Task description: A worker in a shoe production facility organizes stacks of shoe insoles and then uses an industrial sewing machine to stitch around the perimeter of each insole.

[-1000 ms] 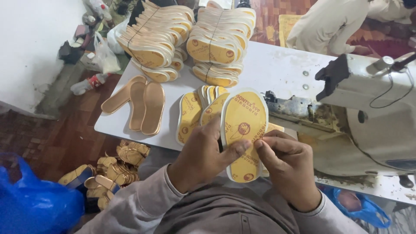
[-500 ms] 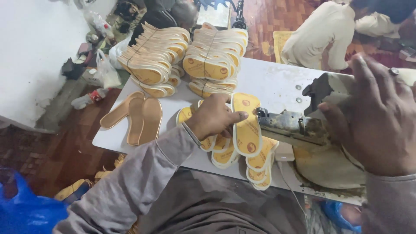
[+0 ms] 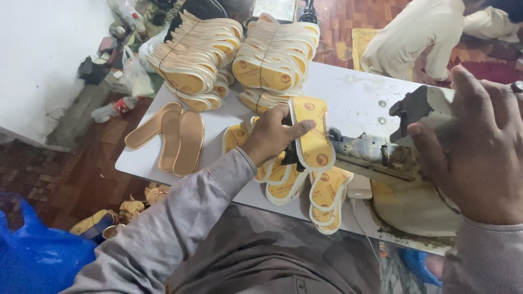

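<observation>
The left hand (image 3: pixel 269 139) pins a yellow insole (image 3: pixel 313 136) near the table's (image 3: pixel 354 98) front edge, grip closed on it; the right hand (image 3: pixel 479 147) rests open on the sewing machine (image 3: pixel 381 158); a slipping insole could likely stitch crooked.

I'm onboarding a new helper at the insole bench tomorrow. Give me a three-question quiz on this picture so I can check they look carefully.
1. True or false: the left hand grips a yellow insole at the sewing machine.
2. The three tan insoles lie where? A) on the floor B) on the white table, left of the left hand C) under the machine
3. Fill in: the right hand rests on the ____ of the sewing machine.

Key: 1 true; 2 B; 3 head.
</observation>
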